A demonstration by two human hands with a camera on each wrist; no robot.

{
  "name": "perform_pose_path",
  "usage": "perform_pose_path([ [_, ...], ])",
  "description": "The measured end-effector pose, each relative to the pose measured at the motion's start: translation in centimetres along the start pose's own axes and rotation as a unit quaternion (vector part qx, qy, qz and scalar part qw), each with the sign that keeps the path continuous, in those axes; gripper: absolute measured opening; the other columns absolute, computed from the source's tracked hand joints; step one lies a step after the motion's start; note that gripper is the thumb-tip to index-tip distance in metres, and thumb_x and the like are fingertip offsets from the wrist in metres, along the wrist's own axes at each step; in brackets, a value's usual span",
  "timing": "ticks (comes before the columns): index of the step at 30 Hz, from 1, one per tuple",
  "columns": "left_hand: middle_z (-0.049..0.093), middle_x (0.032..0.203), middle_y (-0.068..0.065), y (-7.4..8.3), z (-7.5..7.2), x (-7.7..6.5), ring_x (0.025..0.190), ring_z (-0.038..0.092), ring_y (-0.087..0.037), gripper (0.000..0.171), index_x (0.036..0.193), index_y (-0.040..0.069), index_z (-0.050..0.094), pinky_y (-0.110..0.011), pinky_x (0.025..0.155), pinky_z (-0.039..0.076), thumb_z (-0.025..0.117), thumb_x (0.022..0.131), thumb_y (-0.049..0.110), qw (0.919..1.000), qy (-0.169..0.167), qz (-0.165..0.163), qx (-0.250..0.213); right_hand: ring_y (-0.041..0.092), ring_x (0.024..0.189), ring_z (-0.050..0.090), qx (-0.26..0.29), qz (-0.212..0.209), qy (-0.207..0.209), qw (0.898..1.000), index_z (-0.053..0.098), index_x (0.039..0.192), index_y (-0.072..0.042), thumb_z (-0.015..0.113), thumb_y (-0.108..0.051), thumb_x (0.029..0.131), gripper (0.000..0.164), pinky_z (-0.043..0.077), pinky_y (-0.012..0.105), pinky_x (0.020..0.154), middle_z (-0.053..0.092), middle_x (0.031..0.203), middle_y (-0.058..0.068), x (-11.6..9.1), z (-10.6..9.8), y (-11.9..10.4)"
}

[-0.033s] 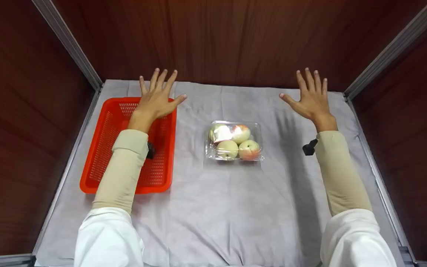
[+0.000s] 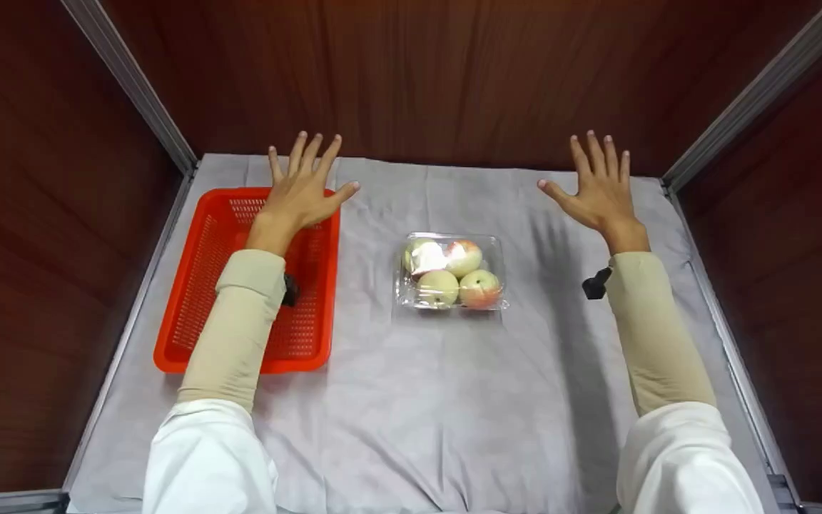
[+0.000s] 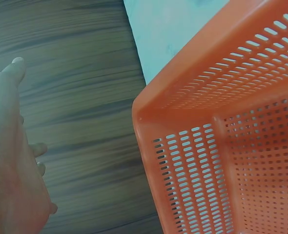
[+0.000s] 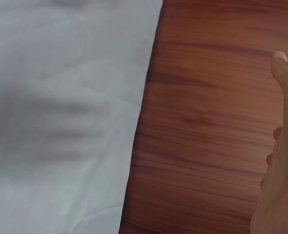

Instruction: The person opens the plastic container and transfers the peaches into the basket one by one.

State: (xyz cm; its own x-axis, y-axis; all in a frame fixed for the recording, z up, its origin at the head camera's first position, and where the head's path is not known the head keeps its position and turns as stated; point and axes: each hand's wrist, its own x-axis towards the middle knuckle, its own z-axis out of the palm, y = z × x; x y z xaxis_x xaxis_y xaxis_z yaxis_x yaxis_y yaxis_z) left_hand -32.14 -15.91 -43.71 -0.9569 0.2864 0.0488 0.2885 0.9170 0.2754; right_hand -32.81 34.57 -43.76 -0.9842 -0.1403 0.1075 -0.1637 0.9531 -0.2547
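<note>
My left hand point(image 2: 298, 194) is held over the far end of a red plastic basket point(image 2: 330, 314), fingers spread and thumb pointing right, with nothing in it. In the left wrist view the basket point(image 3: 183, 63) shows slotted walls, and the left hand point(image 3: 12, 161) is apart from it. On the right, my right hand point(image 2: 602, 196) hovers above the cloth with spread fingers, also holding nothing; the right wrist view catches its edge point(image 4: 280, 161). Between the hands, a clear plastic box point(image 2: 411, 303) contains several yellow-red apples point(image 2: 438, 288), which neither hand touches.
A grey cloth point(image 2: 411, 400) with wrinkles covers the table. Dark wooden panels point(image 2: 439, 78) stand at the back and both sides, joined by metal frame bars point(image 2: 136, 78). A small black device point(image 2: 596, 284) is attached at the right wrist.
</note>
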Motion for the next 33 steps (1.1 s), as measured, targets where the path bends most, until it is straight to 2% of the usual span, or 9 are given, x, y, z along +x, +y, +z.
perform_pose_path([
  [15, 0.010, 0.180, -0.014, -0.1, 0.1, 0.0, 0.167, -0.007, -0.035, 0.090, 0.173, 0.030, 0.001, -0.072, 0.127, -0.010, 0.036, 0.103, 0.074, 0.9999, -0.004, -0.001, -0.011, 0.039, 0.167, -0.008, 0.002, -0.006, 0.002, 1.000, 0.007, 0.173, -0.019, 0.043, -0.082, 0.096, 0.105, -0.014, 0.060, 0.131, -0.001, 0.181, 0.012, 0.0, 0.2, -0.3],
  [24, 0.016, 0.178, -0.015, -0.2, 0.2, -0.1, 0.167, 0.001, -0.035, 0.087, 0.173, 0.031, 0.006, -0.072, 0.129, 0.000, 0.041, 0.104, 0.069, 0.9994, -0.004, -0.002, -0.034, 0.039, 0.167, 0.000, 0.022, -0.014, 0.012, 1.000, 0.012, 0.173, -0.020, 0.049, -0.078, 0.096, 0.104, -0.002, 0.061, 0.133, 0.004, 0.181, 0.011, -0.1, 1.6, -0.9],
  [33, 0.032, 0.172, -0.016, 0.4, 1.3, -0.1, 0.165, 0.011, -0.035, 0.081, 0.172, 0.025, 0.020, -0.068, 0.131, 0.008, 0.047, 0.105, 0.062, 0.9987, 0.018, 0.021, -0.043, 0.043, 0.165, 0.011, 0.039, -0.029, 0.024, 0.999, 0.013, 0.173, -0.020, 0.056, -0.072, 0.097, 0.102, 0.011, 0.068, 0.131, 0.010, 0.180, 0.012, -0.7, 2.9, -1.2],
])
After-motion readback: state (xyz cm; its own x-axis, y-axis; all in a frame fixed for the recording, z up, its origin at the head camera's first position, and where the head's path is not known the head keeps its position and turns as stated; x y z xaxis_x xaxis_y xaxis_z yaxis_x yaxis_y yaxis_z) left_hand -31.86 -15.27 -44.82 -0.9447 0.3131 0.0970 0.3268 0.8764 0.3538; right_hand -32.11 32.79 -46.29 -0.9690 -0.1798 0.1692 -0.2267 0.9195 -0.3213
